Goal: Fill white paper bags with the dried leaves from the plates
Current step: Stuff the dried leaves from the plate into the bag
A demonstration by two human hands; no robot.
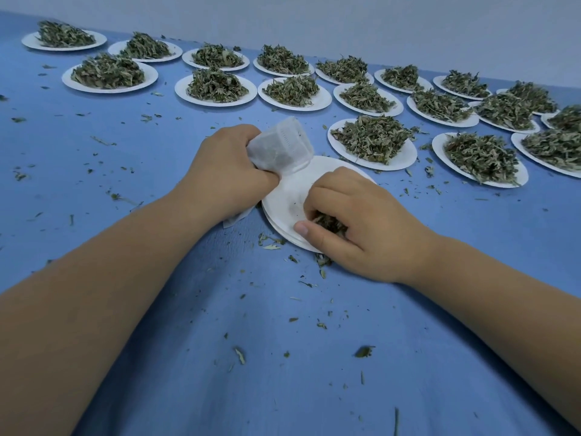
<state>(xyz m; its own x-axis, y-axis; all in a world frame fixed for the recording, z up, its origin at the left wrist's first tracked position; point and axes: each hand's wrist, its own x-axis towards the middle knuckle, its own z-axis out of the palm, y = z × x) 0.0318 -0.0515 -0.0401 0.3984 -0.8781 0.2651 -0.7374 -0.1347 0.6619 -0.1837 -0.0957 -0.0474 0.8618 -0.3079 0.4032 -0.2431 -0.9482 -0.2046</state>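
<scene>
My left hand [226,171] grips a white paper bag [279,147] partly filled with dark leaves, its mouth tilted up and to the right. Directly below the bag lies a nearly bare white plate [283,199], stacked on others. My right hand [352,221] rests on that plate with fingers curled round a clump of dried leaves [330,222]. Several white plates heaped with dried leaves stand beyond, the nearest one [372,141] just right of the bag.
Rows of leaf-heaped plates [217,86] stretch across the far side of the blue cloth-covered table [220,341]. Loose leaf bits [364,351] are scattered over the cloth. A pale wall [314,23] rises behind the plates.
</scene>
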